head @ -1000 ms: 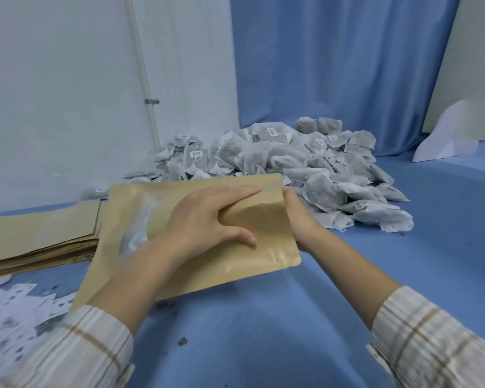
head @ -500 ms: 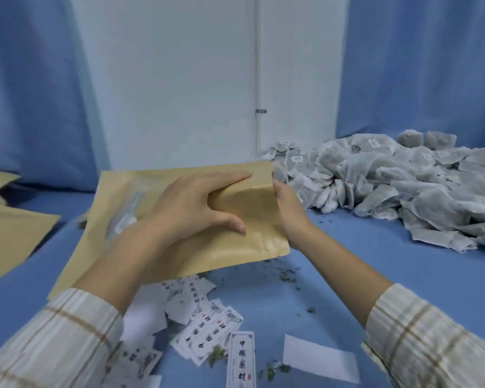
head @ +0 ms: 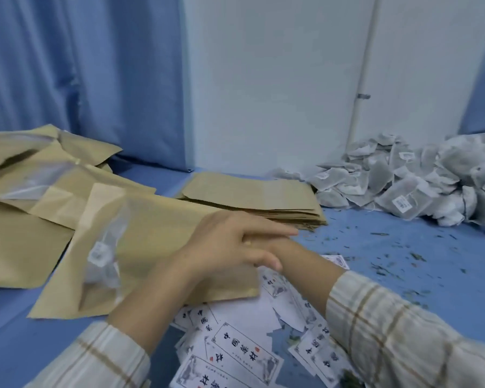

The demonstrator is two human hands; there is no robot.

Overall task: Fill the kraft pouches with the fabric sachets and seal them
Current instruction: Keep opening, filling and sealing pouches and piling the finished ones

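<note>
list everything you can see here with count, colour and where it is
kraft paper pouch with clear window: one, tan, centre-left under the hands, sachets visible through the window
filled kraft pouches: several, tan, piled at far left
stack of flat empty kraft pouches: one stack, tan, centre back
white fabric sachets: large heap, grey-white, right back by the wall
printed paper labels: many, white with black characters, scattered in front below the pouch
loose herb crumbs: many, green-brown, on the blue table at right
blue curtain: left back
white wall panel: centre back
left hand: flat on the pouch's right end
right hand: mostly hidden under the left hand, at the pouch's right edge
</note>
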